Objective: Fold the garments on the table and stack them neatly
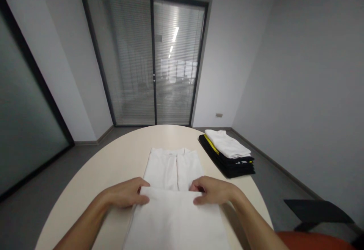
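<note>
A white shirt (176, 219) lies lengthwise on the table in front of me. Its sides are folded inward and meet along a line down the middle, with the neck end pointing away. My left hand (127, 193) pinches the left corner of a straight edge of the cloth between thumb and fingers. On the opposite corner of that edge, my right hand (214, 190) grips in the same way, its fingers curled under. The edge lies across the folded shirt, and the near part of the cloth runs out of view at the bottom.
The round cream table (119, 159) carries a stack of folded clothes (227, 159) at the far right, black and yellow with a white one on top. A chair with a red seat (309, 240) stands at the lower right. Beyond is a glass partition with blinds (127, 60).
</note>
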Tool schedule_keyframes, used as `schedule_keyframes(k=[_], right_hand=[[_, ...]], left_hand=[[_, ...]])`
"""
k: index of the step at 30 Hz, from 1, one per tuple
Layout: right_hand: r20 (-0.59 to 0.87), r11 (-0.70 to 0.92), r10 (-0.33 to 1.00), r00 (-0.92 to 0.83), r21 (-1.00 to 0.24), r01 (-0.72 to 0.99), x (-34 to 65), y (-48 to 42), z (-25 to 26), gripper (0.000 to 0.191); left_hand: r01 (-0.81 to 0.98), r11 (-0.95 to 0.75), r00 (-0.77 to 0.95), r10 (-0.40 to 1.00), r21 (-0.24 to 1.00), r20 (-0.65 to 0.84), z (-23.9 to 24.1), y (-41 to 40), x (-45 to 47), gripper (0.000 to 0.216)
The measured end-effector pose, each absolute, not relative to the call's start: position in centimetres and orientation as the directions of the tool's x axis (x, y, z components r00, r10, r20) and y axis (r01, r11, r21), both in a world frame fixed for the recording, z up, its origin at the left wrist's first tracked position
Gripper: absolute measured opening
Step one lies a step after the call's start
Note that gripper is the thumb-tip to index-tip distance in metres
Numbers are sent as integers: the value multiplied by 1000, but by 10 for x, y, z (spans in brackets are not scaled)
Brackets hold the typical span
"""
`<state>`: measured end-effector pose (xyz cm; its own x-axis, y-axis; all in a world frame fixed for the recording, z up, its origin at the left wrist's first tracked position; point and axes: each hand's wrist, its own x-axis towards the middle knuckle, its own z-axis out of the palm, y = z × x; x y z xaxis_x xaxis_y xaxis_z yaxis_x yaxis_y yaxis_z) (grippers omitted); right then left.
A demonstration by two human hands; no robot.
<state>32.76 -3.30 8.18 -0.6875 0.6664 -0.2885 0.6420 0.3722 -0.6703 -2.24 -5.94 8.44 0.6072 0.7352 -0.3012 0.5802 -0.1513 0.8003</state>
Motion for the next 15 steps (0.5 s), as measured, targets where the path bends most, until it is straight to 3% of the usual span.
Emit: schedule_keyframes(k=[4,8,15], right_hand=[[22,393,822,-570,-746,538,324,-23,85,22],[283,456,888,-363,-651,607,323,-1,70,27],[155,411,906,-393,-542,733,326,14,43,32]], left_hand=[[422,-143,446,892,895,-68,80,-51,-17,37],[457,-212,147,976,864,161,56,-35,-10,44],[738,-224,182,974,636,132,36,-24,-11,29]])
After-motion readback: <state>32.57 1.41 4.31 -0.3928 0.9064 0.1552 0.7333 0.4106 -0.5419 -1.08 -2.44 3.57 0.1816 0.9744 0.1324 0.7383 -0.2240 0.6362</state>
